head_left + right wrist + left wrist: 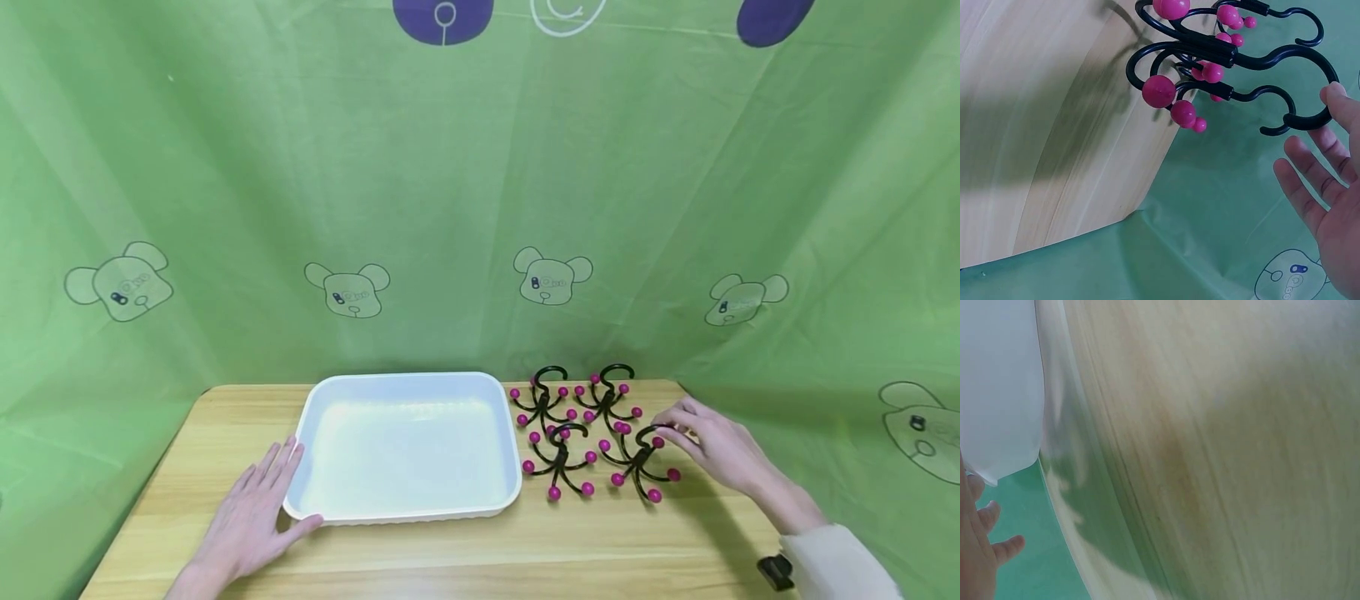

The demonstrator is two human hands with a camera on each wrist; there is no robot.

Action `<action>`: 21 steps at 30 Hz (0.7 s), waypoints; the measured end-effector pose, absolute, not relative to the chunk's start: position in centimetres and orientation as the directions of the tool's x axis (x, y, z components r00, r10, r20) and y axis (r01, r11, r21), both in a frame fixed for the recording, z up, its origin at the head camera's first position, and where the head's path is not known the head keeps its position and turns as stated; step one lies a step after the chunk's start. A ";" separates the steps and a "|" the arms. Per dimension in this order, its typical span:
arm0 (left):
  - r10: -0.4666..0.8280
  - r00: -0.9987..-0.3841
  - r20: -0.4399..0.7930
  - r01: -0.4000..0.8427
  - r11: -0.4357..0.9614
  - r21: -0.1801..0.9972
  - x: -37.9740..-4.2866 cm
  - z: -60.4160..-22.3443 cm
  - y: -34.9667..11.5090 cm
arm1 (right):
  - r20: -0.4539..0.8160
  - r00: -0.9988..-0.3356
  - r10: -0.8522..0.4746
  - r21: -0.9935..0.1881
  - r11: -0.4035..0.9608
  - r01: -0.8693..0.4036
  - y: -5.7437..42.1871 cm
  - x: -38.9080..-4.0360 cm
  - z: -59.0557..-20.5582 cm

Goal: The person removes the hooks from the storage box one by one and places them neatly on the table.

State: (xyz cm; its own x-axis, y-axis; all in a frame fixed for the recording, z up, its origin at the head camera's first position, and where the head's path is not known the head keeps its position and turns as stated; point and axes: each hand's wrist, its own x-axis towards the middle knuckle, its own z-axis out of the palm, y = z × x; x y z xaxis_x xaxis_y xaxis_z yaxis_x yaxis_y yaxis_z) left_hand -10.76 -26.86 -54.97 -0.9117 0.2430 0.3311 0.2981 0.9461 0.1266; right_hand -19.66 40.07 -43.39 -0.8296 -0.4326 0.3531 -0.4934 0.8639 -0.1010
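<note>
My right hand (pixel 712 442) pinches the curved top of the front right claw hanger (pixel 642 457), a black hook with several curved prongs tipped with pink balls. The right wrist view shows thumb and fingers at the end of that hanger's hook (pixel 1313 56), the other fingers spread loosely. Three more hangers of the same kind stand beside it: one at front left (pixel 561 457), two behind. To their left lies a white rectangular tray (pixel 405 516) with nothing in it. My left hand (pixel 251 517) lies flat with fingers straight at the tray's left side, thumb by its front corner.
The wooden table (pixel 480 571) ends at the back against a green curtain (pixel 450 192) printed with bear heads. A small black object (pixel 776 572) shows by the right sleeve (pixel 836 562).
</note>
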 end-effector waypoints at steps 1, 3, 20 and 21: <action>0.242 -0.912 0.331 0.298 0.946 0.127 -10.7 -55.0 -26.9 | 0.349 -0.831 -0.433 -0.102 0.864 -0.493 40.1 -19.7 -43.4; 0.244 -0.910 0.335 0.300 0.946 0.125 -10.7 -55.0 -26.8 | 0.342 -0.834 -0.433 -0.104 0.865 -0.492 40.0 -19.8 -43.5; 0.247 -0.905 0.346 0.305 0.944 0.126 -10.7 -55.2 -26.9 | 0.332 -0.817 -0.471 -0.064 0.853 -0.518 40.0 -20.3 -44.1; 0.246 -0.906 0.344 0.304 0.944 0.127 -10.7 -55.2 -26.8 | 0.330 -0.818 -0.472 -0.063 0.853 -0.518 40.0 -20.4 -44.1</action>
